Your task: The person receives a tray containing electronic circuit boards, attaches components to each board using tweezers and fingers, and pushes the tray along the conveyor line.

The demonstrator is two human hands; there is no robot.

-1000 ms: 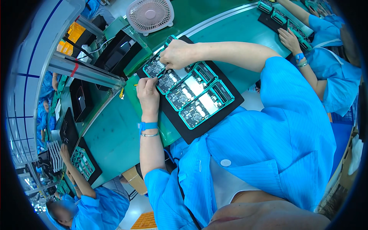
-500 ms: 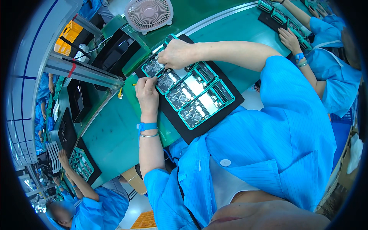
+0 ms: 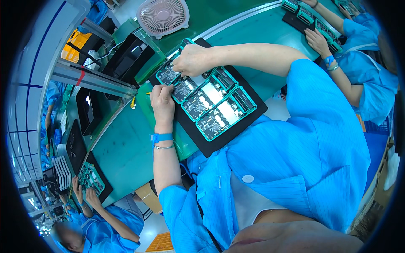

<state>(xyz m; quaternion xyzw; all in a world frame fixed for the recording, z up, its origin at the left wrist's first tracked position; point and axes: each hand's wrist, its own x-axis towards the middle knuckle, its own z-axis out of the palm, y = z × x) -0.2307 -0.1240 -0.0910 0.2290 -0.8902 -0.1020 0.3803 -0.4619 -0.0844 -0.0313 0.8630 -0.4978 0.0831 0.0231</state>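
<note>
Several teal-framed electronic units with dark circuit boards and silver plates lie side by side on a black mat. The nearest unit shows fully. At the far end of the row, my right hand reaches over the farthest unit with its fingertips pinched down at its board. Whatever sits between those fingers is hidden. My left hand is closed at the row's left side, its fingertips beside the second unit from the far end. What it holds, if anything, cannot be made out.
The mat lies on a green bench. A pink fan stands at the back, and a metal post crosses at left. Co-workers in blue handle similar units at lower left and others at upper right.
My hands stay almost in place at the far units. At lower left, the co-worker's hands have moved down from the white slotted rack onto the units there.
</note>
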